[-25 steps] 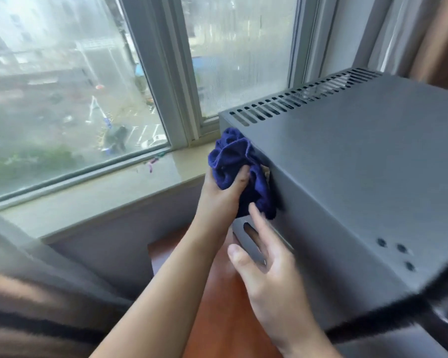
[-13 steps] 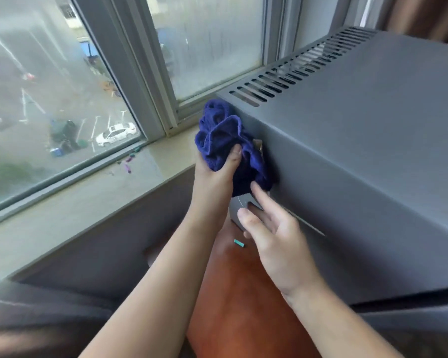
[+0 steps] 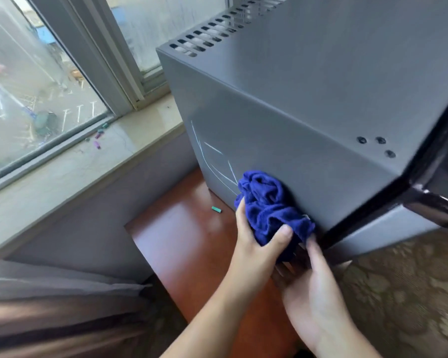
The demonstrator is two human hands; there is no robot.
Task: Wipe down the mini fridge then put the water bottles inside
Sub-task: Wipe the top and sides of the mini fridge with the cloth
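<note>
Since the left hand (image 3: 254,251) has the blue cloth (image 3: 267,205) bunched in a curled grip against the side of the mini fridge (image 3: 295,156), lower centre of frame, I'd flatten it and wipe overlapping strokes over the pale streaks (image 3: 212,161) just up-left. Right hand (image 3: 313,298) sits underneath, fingers straight, tips by the bottom edge, though it's blurry. Count: 1 fridge, 1 cloth, 3 little holes (image 3: 380,140) at right, 1 green bit (image 3: 216,209), 0 water bottles in view.

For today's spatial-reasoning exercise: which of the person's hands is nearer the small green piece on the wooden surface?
Left. The left hand, gripping the blue cloth, is just right of the green piece; the right hand is farther right and lower in view, beyond the left.
</note>
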